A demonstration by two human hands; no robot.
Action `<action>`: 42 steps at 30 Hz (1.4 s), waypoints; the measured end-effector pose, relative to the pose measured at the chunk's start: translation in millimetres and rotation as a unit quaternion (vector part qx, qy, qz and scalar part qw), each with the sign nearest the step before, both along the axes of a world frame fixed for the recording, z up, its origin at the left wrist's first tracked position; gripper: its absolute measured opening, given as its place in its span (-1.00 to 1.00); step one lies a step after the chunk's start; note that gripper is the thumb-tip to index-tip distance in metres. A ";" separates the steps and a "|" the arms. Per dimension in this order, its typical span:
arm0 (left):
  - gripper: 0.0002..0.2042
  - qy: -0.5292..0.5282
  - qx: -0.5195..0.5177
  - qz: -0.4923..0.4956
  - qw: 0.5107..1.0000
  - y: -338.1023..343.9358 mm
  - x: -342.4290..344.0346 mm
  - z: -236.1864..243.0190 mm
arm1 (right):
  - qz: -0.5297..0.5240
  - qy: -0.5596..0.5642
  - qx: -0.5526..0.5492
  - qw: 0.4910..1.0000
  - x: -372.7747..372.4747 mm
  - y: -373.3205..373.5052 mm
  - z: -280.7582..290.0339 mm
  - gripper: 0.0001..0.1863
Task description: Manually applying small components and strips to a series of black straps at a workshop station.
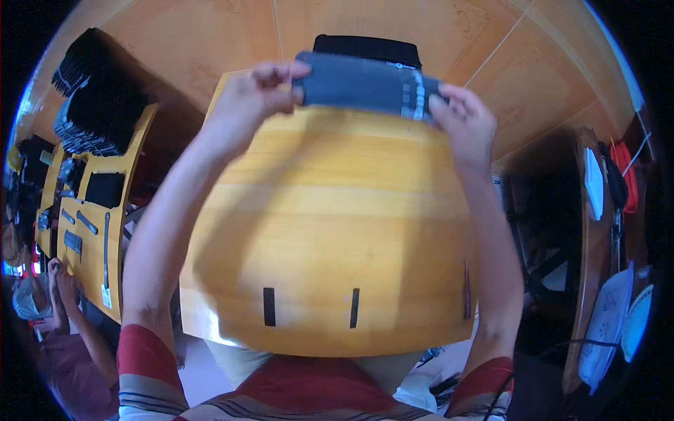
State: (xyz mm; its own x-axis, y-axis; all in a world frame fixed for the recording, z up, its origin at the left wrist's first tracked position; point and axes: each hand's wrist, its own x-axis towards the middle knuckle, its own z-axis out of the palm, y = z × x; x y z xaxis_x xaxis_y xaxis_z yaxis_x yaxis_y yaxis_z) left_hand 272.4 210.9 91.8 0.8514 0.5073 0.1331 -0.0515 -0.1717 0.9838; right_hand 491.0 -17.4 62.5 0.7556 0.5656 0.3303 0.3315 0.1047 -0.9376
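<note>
Stretched level above the far part of the wooden table is a flat, dark grey rectangular piece with white printed marks toward its right end. The frame does not show what it is made of. My left hand pinches its left end between thumb and fingers. At the opposite end, my right hand grips the corner, thumb on the near face. Two short black strips, a left one and a right one, lie apart near the table's front edge.
A black object, partly hidden, is beyond the held piece. A thin reddish stick lies at the table's right edge. Dark stacks stand left, by a side table with tools and a person. Right, a shelf holds trays.
</note>
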 end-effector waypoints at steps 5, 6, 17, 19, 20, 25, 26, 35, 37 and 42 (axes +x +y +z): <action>-0.73 0.005 0.012 -0.032 0.999 68.3 87.8 -2.3 | -0.029 -0.044 -0.039 0.998 75.4 60.1 25.0 -0.68; -0.77 0.012 0.030 -0.028 0.999 77.8 98.1 -5.0 | -0.029 -0.040 -0.041 0.998 84.5 68.6 23.7 -0.68; -0.85 0.055 0.069 0.020 0.996 131.8 144.9 -60.6 | -0.048 -0.082 -0.169 0.981 118.0 106.6 -8.3 -0.62; -0.84 0.073 0.071 -0.008 0.995 137.6 147.6 -60.9 | -0.053 -0.095 -0.180 0.978 124.1 107.1 -13.5 -0.62; -0.84 0.073 0.071 -0.008 0.995 138.6 147.8 -62.7 | -0.056 -0.098 -0.162 0.980 125.6 107.8 -17.0 -0.64; -0.91 0.077 0.032 0.031 0.996 91.5 144.1 -31.3 | -0.074 -0.093 -0.170 0.978 119.2 104.5 -21.2 -0.64; -0.91 0.078 0.029 0.028 0.996 91.2 146.3 -34.4 | -0.081 -0.098 -0.180 0.975 118.8 103.2 -21.7 -0.64; -0.92 0.057 0.081 0.025 0.995 99.9 152.6 -51.7 | -0.095 -0.123 -0.155 0.976 126.2 105.1 -47.0 -0.68; -0.97 0.045 0.107 0.054 0.992 94.1 157.2 -55.9 | -0.092 -0.138 -0.159 0.973 140.9 104.3 -55.5 -0.69; -0.94 0.041 0.046 0.088 0.994 84.5 147.4 -66.2 | -0.066 -0.070 -0.041 0.995 134.5 107.1 -75.8 -0.70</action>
State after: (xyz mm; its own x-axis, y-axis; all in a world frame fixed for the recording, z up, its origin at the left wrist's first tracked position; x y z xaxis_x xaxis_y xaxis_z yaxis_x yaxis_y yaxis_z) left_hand 419.8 295.3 25.6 0.7608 0.6377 0.1205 0.0662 -0.2611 0.9630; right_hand 625.5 89.7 -13.4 0.7750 0.4942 0.3938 0.4644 -0.0229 -0.8853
